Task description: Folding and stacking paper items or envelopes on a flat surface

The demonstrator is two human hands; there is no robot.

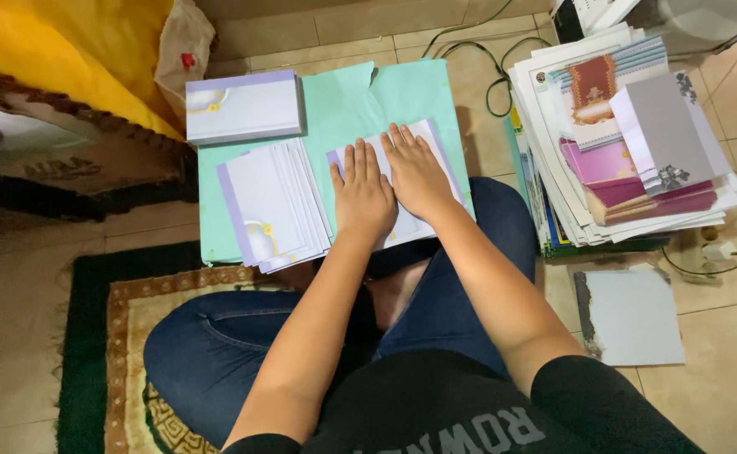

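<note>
Box (245, 107): a flat white and lilac box is seen at the far left corner of the green sheet (347, 101), lying closed; it is judged stiff enough to be lifted by its edges.

Fanned cards (272, 206): a spread pile of pale cards with lilac borders is laid on the green sheet, just left of the hands. The cards are judged thin, light and smooth, so they are likely to slide over one another; a pile is best squared first and pinched at its long edges.

Left hand (363, 195): it is laid flat, palm down, fingers stretched out, on the card under the hands; nothing is gripped.

Card under the hands (410, 223): it lies on the green sheet over the lap, mostly covered by both palms, with a lilac edge showing at the far side. It is judged light and easily creased, so flat pressure suits it, and a corner or free edge is where it can be taken up.

Right hand (417, 172): it is spread open, palm down, touching the left hand at the thumb side, pressing the same card.

Paper stack (629, 134): a tall loose heap of sheets and maroon, pink and grey cards rests on the tiled floor, well apart to the right.
</note>
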